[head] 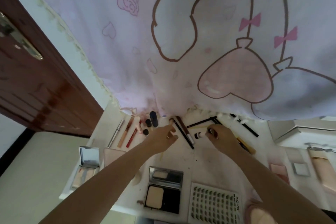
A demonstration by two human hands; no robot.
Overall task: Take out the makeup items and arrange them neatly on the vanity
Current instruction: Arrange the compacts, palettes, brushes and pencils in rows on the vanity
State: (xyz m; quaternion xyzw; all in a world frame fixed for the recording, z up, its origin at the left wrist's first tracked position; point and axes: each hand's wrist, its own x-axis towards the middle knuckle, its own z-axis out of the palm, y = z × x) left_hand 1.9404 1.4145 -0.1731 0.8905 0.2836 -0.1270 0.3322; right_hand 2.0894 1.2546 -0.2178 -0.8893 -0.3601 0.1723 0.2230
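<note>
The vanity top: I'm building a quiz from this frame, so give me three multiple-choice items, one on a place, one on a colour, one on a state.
1. Where is the false-lash tray?
A. right of the black compact
B. behind the pencils
C. on the door

2. What colour are the curtain's bows?
A. green
B. pink
C. black

3. How is the black compact?
A. shut
B. open
C. upside down

Key: 1 A, it lies beside the compact at the near edge. 2 B, the bows are printed pink. 3 B, its mirrored lid stands up and the powder pan shows.
</note>
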